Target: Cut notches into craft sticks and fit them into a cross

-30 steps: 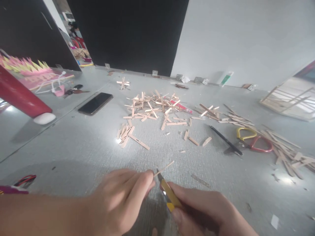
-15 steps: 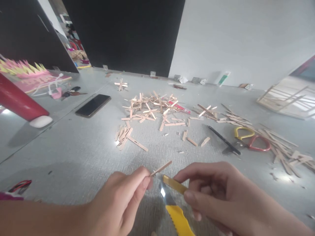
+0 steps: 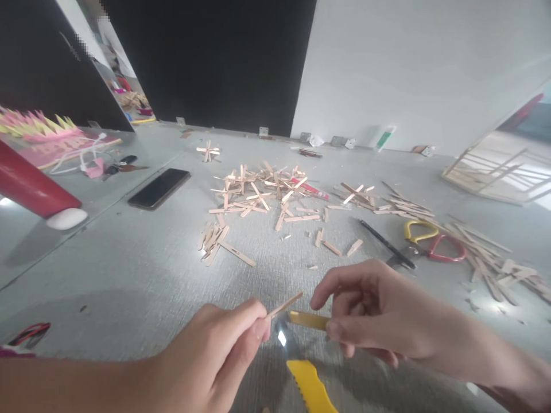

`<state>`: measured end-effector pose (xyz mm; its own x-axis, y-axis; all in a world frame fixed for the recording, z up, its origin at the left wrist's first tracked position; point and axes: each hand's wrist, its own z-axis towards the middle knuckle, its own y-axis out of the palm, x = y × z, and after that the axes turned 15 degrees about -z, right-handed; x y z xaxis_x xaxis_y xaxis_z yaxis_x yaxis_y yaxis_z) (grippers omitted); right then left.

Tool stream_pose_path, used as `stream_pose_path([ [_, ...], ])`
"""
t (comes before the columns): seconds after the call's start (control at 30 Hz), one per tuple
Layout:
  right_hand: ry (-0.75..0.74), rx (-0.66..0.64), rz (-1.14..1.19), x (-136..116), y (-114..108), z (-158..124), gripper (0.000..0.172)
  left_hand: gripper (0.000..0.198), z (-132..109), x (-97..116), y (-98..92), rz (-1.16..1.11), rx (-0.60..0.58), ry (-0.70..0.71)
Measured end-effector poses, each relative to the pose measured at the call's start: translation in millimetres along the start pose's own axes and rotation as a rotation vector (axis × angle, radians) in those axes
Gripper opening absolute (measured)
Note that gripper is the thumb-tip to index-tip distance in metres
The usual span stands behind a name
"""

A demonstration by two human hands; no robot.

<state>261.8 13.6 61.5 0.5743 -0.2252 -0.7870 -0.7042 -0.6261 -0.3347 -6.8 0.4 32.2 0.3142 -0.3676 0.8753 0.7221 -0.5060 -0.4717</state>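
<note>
My left hand is closed in a pinch on a thin wooden stick that points up and to the right. My right hand is just right of it, thumb and fingers pinched on a narrow yellow strip of a utility knife. Below the strip, the knife's shiny blade and yellow serrated body run down to the bottom edge. I cannot tell how the strip joins the body. The stick's tip sits just above the strip, almost touching it.
A heap of cut wooden sticks lies on the grey floor ahead, with more sticks at the right. Yellow-and-red-handled scissors and a black tool lie right. A phone and red cylinder are left; a wooden frame is far right.
My right hand has left its low grip on the knife handle and risen to pinch the yellow strip near the blade. My left hand kept the stick nearly still.
</note>
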Motion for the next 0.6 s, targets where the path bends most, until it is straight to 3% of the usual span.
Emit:
stream_pose_path([
  [0.1, -0.02, 0.057, -0.221, -0.7, 1.8, -7.6, 0.02, 0.024, -1.2, 6.8, 1.9, -0.111, 0.015, -0.139],
  [0.17, -0.041, 0.075, -0.383, -4.5, 5.0, -14.2, 0.023, 0.029, -1.8, 10.0, 3.9, -0.228, -0.012, -0.238],
  [0.27, -0.045, 0.06, -0.532, -10.4, 13.4, -21.9, 0.026, 0.039, -1.9, 9.6, 6.9, -0.484, -0.15, -0.321],
  [0.37, -0.019, 0.025, -0.562, -13.1, 21.9, -25.0, 0.025, 0.033, -0.3, 4.2, 5.8, -0.721, -0.291, -0.388],
  [0.47, -0.103, 0.004, -0.61, -14.8, 21.4, -27.2, 0.024, 0.029, 4.2, -1.1, -1.0, -0.894, -0.412, -0.46],
  [0.53, -0.171, 0.022, -0.675, -15.7, 12.9, -30.0, 0.023, 0.025, 7.4, -3.9, -4.9, -0.952, -0.415, -0.457],
  [0.6, -0.198, 0.035, -0.725, -14.2, -1.7, -32.2, 0.021, 0.021, 9.4, -7.5, -5.9, -0.955, -0.345, -0.431],
])
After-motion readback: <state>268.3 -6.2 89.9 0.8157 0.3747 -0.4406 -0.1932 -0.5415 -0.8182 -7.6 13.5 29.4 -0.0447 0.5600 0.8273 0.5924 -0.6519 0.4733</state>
